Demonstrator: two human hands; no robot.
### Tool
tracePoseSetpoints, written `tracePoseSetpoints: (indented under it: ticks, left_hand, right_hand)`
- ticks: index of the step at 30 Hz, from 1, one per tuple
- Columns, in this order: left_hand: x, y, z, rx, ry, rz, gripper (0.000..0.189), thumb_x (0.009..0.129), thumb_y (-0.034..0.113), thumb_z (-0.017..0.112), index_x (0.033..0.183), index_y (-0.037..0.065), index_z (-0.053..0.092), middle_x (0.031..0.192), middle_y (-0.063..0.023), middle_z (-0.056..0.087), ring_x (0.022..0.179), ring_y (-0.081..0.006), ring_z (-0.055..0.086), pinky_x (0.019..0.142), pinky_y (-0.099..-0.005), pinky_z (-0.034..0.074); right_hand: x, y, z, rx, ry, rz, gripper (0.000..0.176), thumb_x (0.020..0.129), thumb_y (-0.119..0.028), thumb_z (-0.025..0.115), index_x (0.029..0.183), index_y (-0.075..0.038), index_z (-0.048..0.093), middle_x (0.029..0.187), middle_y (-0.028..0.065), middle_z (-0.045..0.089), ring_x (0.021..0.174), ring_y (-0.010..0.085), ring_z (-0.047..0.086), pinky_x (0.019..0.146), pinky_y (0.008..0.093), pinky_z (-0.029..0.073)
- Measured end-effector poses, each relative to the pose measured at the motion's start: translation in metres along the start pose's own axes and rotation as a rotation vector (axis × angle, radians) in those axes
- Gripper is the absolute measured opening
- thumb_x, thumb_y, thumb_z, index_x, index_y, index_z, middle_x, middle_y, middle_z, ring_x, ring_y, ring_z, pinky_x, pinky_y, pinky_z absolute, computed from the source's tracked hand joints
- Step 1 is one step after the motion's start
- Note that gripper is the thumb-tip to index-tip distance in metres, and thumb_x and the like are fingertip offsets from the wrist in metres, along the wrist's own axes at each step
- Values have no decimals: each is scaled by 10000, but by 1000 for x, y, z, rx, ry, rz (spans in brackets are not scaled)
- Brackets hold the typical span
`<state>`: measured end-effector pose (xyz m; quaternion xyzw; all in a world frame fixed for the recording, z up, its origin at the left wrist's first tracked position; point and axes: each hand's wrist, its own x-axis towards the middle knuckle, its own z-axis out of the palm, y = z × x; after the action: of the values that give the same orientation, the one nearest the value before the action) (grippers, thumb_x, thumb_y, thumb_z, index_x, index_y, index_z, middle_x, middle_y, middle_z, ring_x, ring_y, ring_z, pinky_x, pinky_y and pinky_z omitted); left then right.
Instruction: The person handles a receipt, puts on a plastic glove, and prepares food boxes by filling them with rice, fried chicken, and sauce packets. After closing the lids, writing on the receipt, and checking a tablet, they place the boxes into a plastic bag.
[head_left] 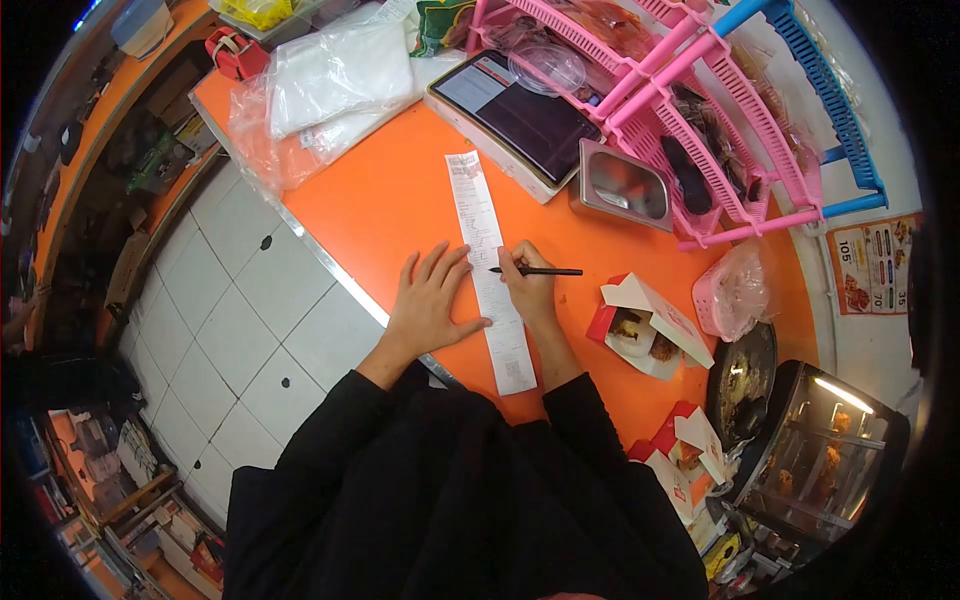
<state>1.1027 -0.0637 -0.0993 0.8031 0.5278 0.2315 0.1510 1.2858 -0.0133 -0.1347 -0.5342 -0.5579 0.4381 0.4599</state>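
Here, near the middle of the frame, a long white receipt (478,215) lies flat on the orange surface (390,210), running from the upper middle down toward the person's black sleeves. The left hand (430,300) is open, fingers spread and palm down on the surface just left of the receipt, with the thumb reaching onto the paper's edge. The right hand (527,290) is closed around a black pen (540,271), resting on the receipt about halfway along it; the pen lies nearly level in the frame, its tip pointing left onto the paper.

To the right of the right hand, an open red and white box (650,322) holding food sits on the surface, and a second such box (690,440) stands lower right. Just beyond the first box lies a pink item wrapped in a clear bag (737,290). Above the hands, a dark flat screen (525,115) rests beside a small metal tray (622,185). Pink racks (700,110) fill the upper right, with a blue rack (835,110) behind them. Crumpled clear plastic bags (330,80) lie at the upper left of the surface. A lit glass display case (820,440) stands at the lower right.
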Motion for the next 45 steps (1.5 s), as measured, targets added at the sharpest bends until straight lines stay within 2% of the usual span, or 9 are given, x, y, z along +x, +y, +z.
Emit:
tracePoseSetpoints:
  ticks: [23,29,32,35,38,45]
  left_hand:
    - [0,0,1,3,12,10,789,695,590,704,1230,47,498,1418,-74,403,1362,-298,307,1103,-533,190]
    - [-1,0,1,4,13,13,788,697,593,702,1229,49,496,1421,-75,402,1361,-301,308,1104,-535,191]
    - [-1,0,1,10,18,16,786,698,593,702,1229,51,495,1421,-74,402,1361,-301,308,1103,-535,193]
    - [-1,0,0,10,17,15,784,697,592,703,1227,53,495,1419,-73,403,1360,-301,308,1102,-534,194]
    - [-1,0,0,8,19,16,782,696,591,705,1226,54,496,1417,-73,403,1360,-301,308,1103,-532,194]
    - [-1,0,0,12,8,11,785,697,594,702,1229,55,494,1418,-74,399,1361,-302,305,1103,-532,192]
  right_hand:
    - [3,-7,4,49,6,17,268,923,-140,631,717,-62,480,606,-30,506,557,22,478,512,188,371]
    - [3,-16,7,-79,44,10,294,927,-157,627,699,-60,468,600,-23,498,553,25,460,506,198,350]
    - [0,-10,4,-53,10,-12,289,937,-169,613,713,-59,466,594,-23,489,541,30,441,494,205,334]
    - [1,-3,2,17,168,-34,274,945,-173,600,734,-64,464,593,-23,481,533,32,432,484,205,327]
    - [-2,-2,0,110,184,19,280,937,-163,608,721,-55,466,580,-21,489,533,25,432,482,202,330]
    - [-9,-9,0,102,133,-20,279,935,-153,610,717,-51,469,580,-22,502,533,19,438,488,196,337]
